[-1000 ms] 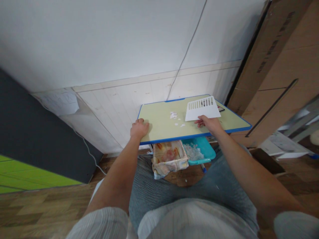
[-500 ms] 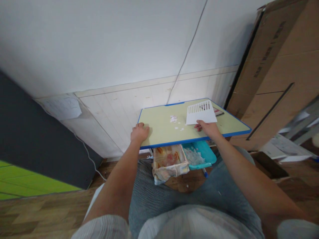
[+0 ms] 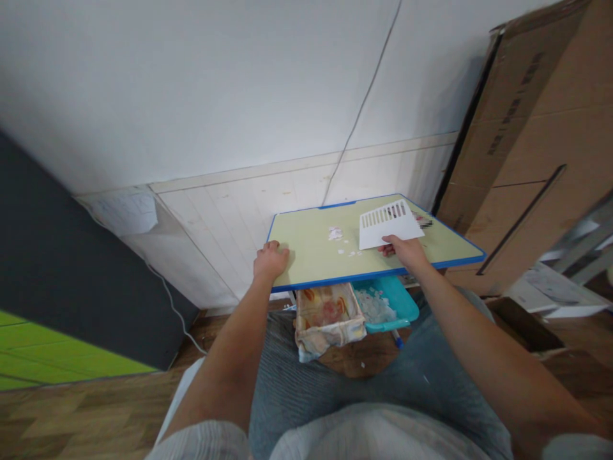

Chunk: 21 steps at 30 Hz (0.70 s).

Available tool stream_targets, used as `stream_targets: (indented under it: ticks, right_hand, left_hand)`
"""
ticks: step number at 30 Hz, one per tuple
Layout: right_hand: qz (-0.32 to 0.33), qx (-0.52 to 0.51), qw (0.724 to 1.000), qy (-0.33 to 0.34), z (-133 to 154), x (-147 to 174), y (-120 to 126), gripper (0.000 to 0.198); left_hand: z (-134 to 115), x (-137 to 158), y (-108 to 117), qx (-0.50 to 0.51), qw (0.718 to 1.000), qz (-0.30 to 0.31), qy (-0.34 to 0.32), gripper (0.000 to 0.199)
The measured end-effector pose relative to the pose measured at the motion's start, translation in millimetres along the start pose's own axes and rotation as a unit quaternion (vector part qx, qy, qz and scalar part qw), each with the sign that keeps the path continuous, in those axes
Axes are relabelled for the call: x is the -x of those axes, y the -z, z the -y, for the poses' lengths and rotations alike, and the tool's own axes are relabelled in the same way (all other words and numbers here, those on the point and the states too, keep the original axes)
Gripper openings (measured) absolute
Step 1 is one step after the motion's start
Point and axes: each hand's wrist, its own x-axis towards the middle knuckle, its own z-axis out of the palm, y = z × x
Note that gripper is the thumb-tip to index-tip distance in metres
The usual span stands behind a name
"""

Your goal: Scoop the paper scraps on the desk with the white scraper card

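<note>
My right hand (image 3: 402,250) pinches the lower edge of a white flat card (image 3: 393,227), thumb on top. A row of slots runs along the card's far side, and it lies tilted low over the small folding table (image 3: 306,255). My left hand (image 3: 271,259) is closed at the table's left edge, its fingers bent against the top. Between the hands lies a small cluster of white bits (image 3: 335,233), with several loose bits nearer the front. Part of a dark and red item (image 3: 422,220) shows behind the card; its kind is unclear.
Below the table's front edge hang or stand a cloth-lined basket (image 3: 330,326) and a turquoise tray (image 3: 405,310) with whitish pieces. A large cardboard box (image 3: 531,140) leans at the right. The wall (image 3: 230,204) is directly behind, with a cable (image 3: 360,105) down it.
The right hand and the card have shifted slightly to the right and nearer to me over the tabletop. My left hand stays at the table's edge; the whole view has tilted a little.
</note>
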Motion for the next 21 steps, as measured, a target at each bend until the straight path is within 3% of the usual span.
stream_targets:
  ticks: [21]
  right_hand:
    - [0.010,-0.024,0.999,-0.028,2.6,7.9,5.5,0.031]
  left_hand:
    - [-2.8,1.9,4.3,0.001,1.000,0.004,0.001,0.052]
